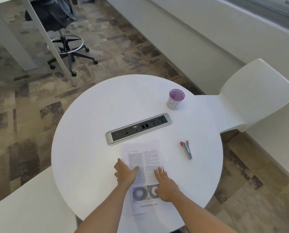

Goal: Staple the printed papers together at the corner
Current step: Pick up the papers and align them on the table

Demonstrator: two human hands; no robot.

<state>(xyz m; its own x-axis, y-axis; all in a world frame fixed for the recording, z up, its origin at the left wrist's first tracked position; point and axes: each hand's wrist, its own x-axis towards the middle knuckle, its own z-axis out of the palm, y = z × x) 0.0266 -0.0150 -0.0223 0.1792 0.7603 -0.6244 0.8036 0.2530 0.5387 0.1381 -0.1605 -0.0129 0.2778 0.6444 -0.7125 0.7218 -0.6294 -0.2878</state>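
Both bare forearms reached in from the bottom of the head view, and the hands lay palm-down on the printed papers (143,167). On the sheets' left edge the left hand (125,174) rested, its fingers (135,169) loosely together and flat, thumb out over the white round table (83,135). On the right half of the page sat the right hand (165,185), fingers (159,172) slightly spread and extended, pressing down, pinching nothing. A small dark sliver showed just beside its fingertips; what it was could not be told.

The papers lay near the table's front edge, long axis running from the person toward the recessed power and data strip (138,128), tilted a little; the far short edge sat just short of that strip, and the text read upright to the wearer. Whether there were several sheets could not be seen clearly.

Well to the right of the papers lay the stapler (186,150), red-tipped and silvery, untouched, its long axis roughly parallel to the sheets, red end pointing away from the person. Farther off stood a purple-rimmed cup (175,99).

By my judgement the squaring-up step was in hand. Next would call for holding the stack with one hand, fetching the stapler with the right, and bringing a top corner into its mouth.
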